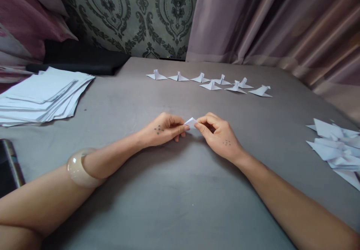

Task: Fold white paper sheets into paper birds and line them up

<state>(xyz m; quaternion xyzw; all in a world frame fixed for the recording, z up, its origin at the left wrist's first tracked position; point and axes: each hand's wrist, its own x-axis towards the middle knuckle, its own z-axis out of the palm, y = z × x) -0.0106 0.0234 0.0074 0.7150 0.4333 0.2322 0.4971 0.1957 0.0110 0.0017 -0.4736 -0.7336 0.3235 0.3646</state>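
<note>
The left hand [163, 130] and right hand [221, 134] clamp opposite sides of a folded white paper [191, 122] in fingertip pinches over the gray tabletop [180, 190], probably to steady it. Origami birds [261, 90] stand beyond, seemingly out of reach.

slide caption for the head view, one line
Left hand and right hand pinch a small folded paper, with white origami birds beyond on a grey tabletop.

White paper [191, 122], grey table [180, 197]
</note>
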